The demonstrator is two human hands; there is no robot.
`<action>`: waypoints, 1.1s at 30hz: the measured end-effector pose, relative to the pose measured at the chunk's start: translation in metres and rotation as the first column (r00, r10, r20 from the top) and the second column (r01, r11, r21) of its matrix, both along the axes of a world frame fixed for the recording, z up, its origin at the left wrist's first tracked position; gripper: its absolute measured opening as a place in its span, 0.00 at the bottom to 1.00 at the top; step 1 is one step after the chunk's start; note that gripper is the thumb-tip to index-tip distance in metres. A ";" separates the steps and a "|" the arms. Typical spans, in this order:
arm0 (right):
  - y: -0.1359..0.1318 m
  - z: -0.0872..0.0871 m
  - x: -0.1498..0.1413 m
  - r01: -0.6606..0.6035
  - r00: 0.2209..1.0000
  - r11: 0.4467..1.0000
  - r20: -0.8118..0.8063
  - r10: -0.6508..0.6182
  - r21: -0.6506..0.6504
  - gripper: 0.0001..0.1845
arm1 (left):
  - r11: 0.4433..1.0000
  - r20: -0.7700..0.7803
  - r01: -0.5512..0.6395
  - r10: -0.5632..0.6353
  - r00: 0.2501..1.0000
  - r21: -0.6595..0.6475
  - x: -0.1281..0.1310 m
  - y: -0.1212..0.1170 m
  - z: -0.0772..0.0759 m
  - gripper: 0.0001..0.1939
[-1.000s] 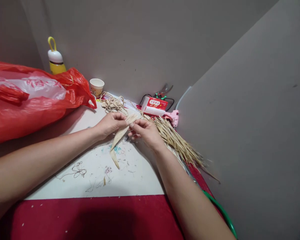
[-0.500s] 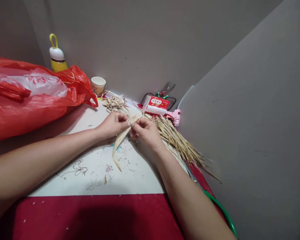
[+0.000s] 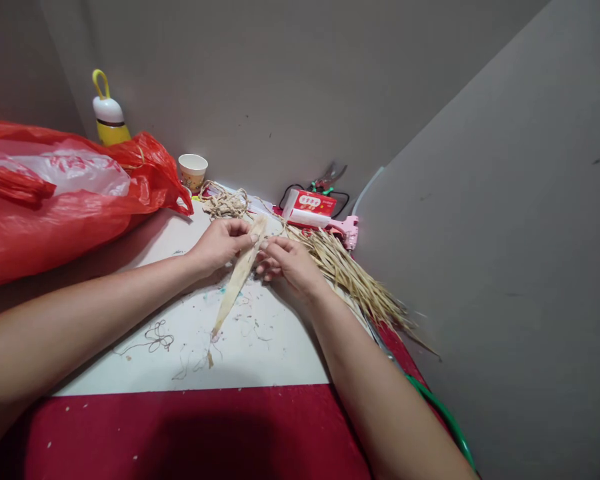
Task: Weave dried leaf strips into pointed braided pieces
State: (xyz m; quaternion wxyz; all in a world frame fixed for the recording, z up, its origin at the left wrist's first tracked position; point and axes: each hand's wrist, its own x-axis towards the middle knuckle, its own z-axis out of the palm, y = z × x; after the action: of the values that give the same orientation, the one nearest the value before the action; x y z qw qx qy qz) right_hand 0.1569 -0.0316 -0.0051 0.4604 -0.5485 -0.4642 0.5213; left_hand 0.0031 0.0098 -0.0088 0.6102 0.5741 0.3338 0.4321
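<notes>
A pale dried corn husk (image 3: 236, 283) is held slantwise above the white board (image 3: 290, 353), its flat face now showing and its narrow tip pointing toward me. My left hand (image 3: 221, 244) pinches it near the wide upper end, thumb on top. My right hand (image 3: 294, 265) pinches the opposite edge between thumb and forefinger, with the other fingers curled loosely below. Just behind my left hand lies a heap of twisted fibre cord (image 3: 226, 201). To the right of my right hand is a bundle of dried straw-like strips (image 3: 355, 273).
A red plastic bag (image 3: 75, 220) fills the left, with a yellow bottle (image 3: 111, 120) and paper cup (image 3: 193, 172) behind. At the back are a red box (image 3: 310, 202), pliers (image 3: 330, 177) and a pink glue gun (image 3: 349, 232). Green-handled scissors (image 3: 443, 417) lie by my right forearm. Grey walls enclose the table.
The husk has been spread from a bunched, curled shape into a flatter, straighter strip. Its lower tip has swung left, and my hands have parted slightly at its upper end.
</notes>
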 end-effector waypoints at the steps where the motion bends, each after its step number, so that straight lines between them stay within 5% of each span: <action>1: -0.001 0.000 -0.001 -0.032 0.999 0.999 -0.011 0.032 -0.021 0.17 | 1.000 -0.010 -0.004 0.004 1.000 0.009 0.000 0.001 0.000 0.07; 9: -0.001 -0.006 -0.001 -0.097 0.994 0.995 -0.044 0.097 -0.007 0.20 | 0.999 -0.047 -0.044 0.045 0.998 0.033 0.001 -0.001 -0.002 0.06; 16: 0.004 -0.005 -0.002 0.023 0.961 0.999 -0.277 -0.030 -0.026 0.15 | 0.992 -0.037 -0.089 0.093 0.995 0.086 0.000 0.003 -0.004 0.05; 19: 0.007 0.009 0.007 0.086 0.901 0.996 -0.424 -0.094 -0.039 0.13 | 0.992 -0.038 -0.110 0.112 0.993 0.056 0.000 0.006 -0.004 0.06; 22: -0.001 0.042 0.028 0.125 0.873 0.992 -0.476 -0.107 0.007 0.13 | 0.986 -0.047 -0.169 0.169 0.984 0.003 -0.001 0.012 -0.005 0.06; 25: -0.025 0.083 0.056 0.189 0.929 0.956 -0.356 -0.100 0.224 0.11 | 0.973 -0.056 -0.227 0.226 0.973 -0.024 -0.004 0.017 -0.008 0.07; 28: -0.048 0.106 0.084 0.288 0.953 0.798 -0.079 -0.291 0.529 0.08 | 0.972 -0.045 -0.229 0.227 0.973 -0.055 -0.004 0.016 -0.007 0.06; 30: -0.052 0.103 0.104 0.299 0.867 0.710 0.130 -0.481 0.637 0.08 | 0.976 -0.044 -0.192 0.189 0.981 -0.101 -0.004 0.013 -0.005 0.06; 31: -0.050 0.098 0.115 0.298 0.792 0.711 0.251 -0.556 0.637 0.08 | 0.977 -0.041 -0.171 0.167 0.985 -0.125 -0.004 0.012 -0.004 0.06; 33: -0.041 0.082 0.135 0.288 0.622 0.800 0.532 -0.574 0.527 0.10 | 0.978 -0.025 -0.137 0.135 0.991 -0.154 -0.004 0.012 -0.003 0.05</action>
State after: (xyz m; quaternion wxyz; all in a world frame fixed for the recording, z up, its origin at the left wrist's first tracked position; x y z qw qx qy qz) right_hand 0.2921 -0.0726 0.0767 0.4755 -0.6906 -0.5422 0.0554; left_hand -0.0010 0.0218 -0.0118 0.6196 0.5037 0.4094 0.4413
